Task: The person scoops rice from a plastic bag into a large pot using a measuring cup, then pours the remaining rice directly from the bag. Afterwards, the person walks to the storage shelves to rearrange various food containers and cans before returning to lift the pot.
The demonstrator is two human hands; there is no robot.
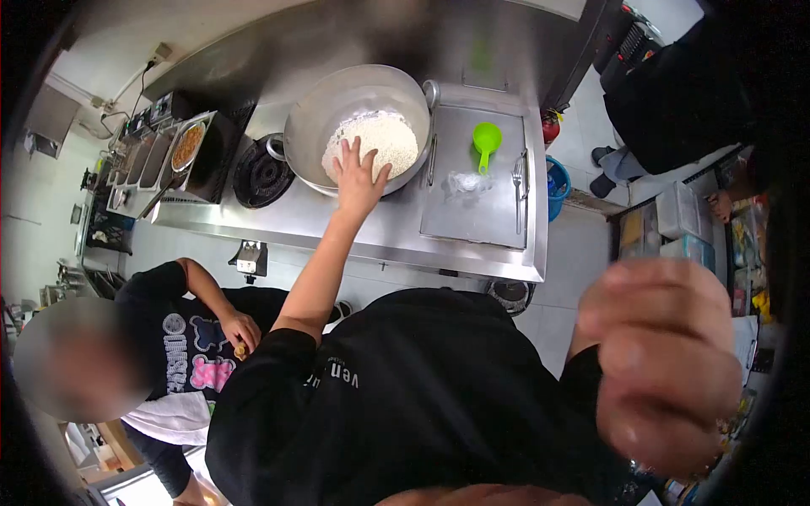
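Note:
My left hand (359, 177) reaches over the rim of a big metal pot (325, 105). Its fingers are spread and stretched over a heap of white, grainy food (392, 139); whether the fingertips press into it I cannot tell. Close to the camera, at the lower right, my right hand (658, 363) is raised with its fingers curled in. The inside of that fist is hidden, and pale specks cling to its lower edge. On a metal tray right of the pot lie a green scoop (487, 139), a crumpled clear plastic piece (469, 182) and a fork-like metal utensil (518, 190).
A black burner (261, 171) is left of the pot, beside metal containers with brown food (187, 148). Another person (194, 337) stands at my left; a second person (675, 110) is at the upper right. A blue bucket (557, 187) stands beyond the counter's right end.

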